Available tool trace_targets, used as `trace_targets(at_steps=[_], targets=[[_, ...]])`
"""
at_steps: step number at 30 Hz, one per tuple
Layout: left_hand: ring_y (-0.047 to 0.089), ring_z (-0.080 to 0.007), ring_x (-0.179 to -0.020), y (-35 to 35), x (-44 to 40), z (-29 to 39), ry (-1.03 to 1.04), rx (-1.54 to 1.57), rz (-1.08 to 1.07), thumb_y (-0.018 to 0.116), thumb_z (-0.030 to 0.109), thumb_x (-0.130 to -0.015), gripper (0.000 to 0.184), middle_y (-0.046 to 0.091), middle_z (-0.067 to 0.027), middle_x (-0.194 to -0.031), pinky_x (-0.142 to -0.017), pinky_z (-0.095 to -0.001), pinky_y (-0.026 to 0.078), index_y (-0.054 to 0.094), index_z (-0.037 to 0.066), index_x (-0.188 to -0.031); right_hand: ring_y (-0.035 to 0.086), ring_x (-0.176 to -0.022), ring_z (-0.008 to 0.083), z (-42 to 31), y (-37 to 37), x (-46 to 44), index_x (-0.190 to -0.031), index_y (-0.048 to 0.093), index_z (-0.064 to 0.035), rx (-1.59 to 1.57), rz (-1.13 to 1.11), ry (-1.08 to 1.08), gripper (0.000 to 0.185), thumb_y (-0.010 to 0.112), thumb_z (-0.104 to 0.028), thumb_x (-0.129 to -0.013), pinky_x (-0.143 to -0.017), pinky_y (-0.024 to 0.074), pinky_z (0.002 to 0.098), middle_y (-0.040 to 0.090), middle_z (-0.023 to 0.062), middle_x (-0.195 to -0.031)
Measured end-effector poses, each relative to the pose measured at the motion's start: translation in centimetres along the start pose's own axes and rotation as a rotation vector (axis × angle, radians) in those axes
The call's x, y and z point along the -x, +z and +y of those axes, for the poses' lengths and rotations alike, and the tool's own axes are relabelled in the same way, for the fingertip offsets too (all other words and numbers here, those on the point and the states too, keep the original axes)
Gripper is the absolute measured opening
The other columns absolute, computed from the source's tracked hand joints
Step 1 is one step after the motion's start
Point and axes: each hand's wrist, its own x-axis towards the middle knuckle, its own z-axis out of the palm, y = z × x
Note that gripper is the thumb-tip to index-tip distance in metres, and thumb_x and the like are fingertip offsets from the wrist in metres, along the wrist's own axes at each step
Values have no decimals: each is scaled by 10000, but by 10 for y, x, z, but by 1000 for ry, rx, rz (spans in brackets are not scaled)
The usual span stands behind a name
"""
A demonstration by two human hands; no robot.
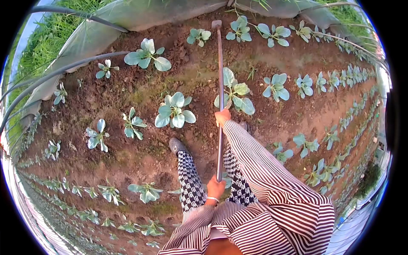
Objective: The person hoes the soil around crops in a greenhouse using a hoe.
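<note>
A long-handled hoe (220,72) stretches away from my body over the soil, its small metal head (216,24) at the far row near the plastic sheeting. My left hand (216,187), with a bracelet at the wrist, is closed round the near end of the handle. Farther up the handle, my right hand (222,116) grips it beside a large leafy plant (237,94). Another broad-leaved plant (175,109) grows to the left of the handle. A small plant (199,36) stands just left of the hoe head.
Rows of seedlings run left and right across the brown soil (140,102). Plastic sheeting (170,13) borders the far side, with curved hoops (55,76) at the left. My shoe (176,145) rests on the soil between plants.
</note>
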Motion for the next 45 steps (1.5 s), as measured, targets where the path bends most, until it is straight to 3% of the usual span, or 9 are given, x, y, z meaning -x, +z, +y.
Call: trace_targets(at_steps=[9, 16, 21, 23, 28, 31, 34, 40, 45], targets=[[618, -357, -667, -41, 49, 2, -63, -210, -4, 601, 176, -675, 295, 612, -213, -716, -621, -404, 485, 601, 19, -925, 420, -342, 156, -1, -14, 96, -851, 388, -30, -513, -153, 57, 169, 517, -11, -743, -285, 356, 325, 444, 70, -560], [582, -278, -563, -1, -45, 29, 20, -113, 48, 590, 151, -696, 216, 581, -162, -634, -558, -373, 461, 553, 1, -847, 473, -323, 225, -54, -20, 1, -664, 499, 21, -305, -7, -142, 100, 537, -55, -716, -297, 372, 354, 515, 140, -503], [598, -264, -574, -15, 45, 18, -59, -166, -45, 637, 191, -676, 270, 597, -158, -644, -588, -368, 485, 580, 4, -862, 471, -340, 217, 47, 1, 39, -720, 483, 8, -272, -68, 46, 55, 525, -27, -716, -298, 373, 361, 514, 140, -533], [603, -269, -583, -25, 73, -3, -86, -178, -36, 647, 201, -661, 278, 597, -161, -642, -589, -379, 484, 590, 15, -859, 448, -333, 196, 49, -1, 84, -765, 444, -4, -344, -114, 149, 101, 535, -15, -723, -281, 356, 349, 481, 108, -530], [596, -358, -599, -24, 22, -8, -1, -283, 68, 596, 157, -662, 238, 593, -203, -657, -576, -419, 468, 567, 4, -842, 431, -308, 180, 1, -8, 70, -776, 413, -6, -569, -137, -98, 134, 538, -5, -730, -256, 347, 330, 436, 72, -497], [578, -306, -553, -10, -31, 10, 57, -122, 71, 597, 134, -663, 218, 588, -175, -643, -550, -388, 460, 561, 6, -835, 463, -315, 208, -42, -16, 35, -659, 411, 7, -446, -23, -163, 137, 521, -38, -727, -271, 366, 337, 463, 96, -471], [617, -381, -743, 28, -45, 4, -13, -99, 12, 592, 160, -720, 252, 615, -231, -763, -656, -429, 478, 572, 1, -914, 461, -329, 211, -16, -11, -22, -647, 441, 23, -244, -20, -70, 133, 529, -31, -731, -281, 368, 339, 469, 98, -494], [624, -366, -716, 23, 81, 36, -85, -211, -29, 621, 204, -696, 308, 638, -193, -759, -666, -419, 490, 602, 18, -941, 453, -359, 172, 45, -42, 63, -741, 439, -4, -395, -164, 168, 116, 553, -10, -720, -288, 365, 338, 463, 83, -522], [617, -353, -640, 55, 99, 70, -95, -258, 101, 590, 166, -660, 287, 615, -197, -686, -604, -420, 477, 599, 14, -903, 419, -369, 134, 18, -90, 76, -813, 419, -37, -503, -271, 56, 150, 547, -29, -735, -304, 354, 302, 451, 55, -556]])
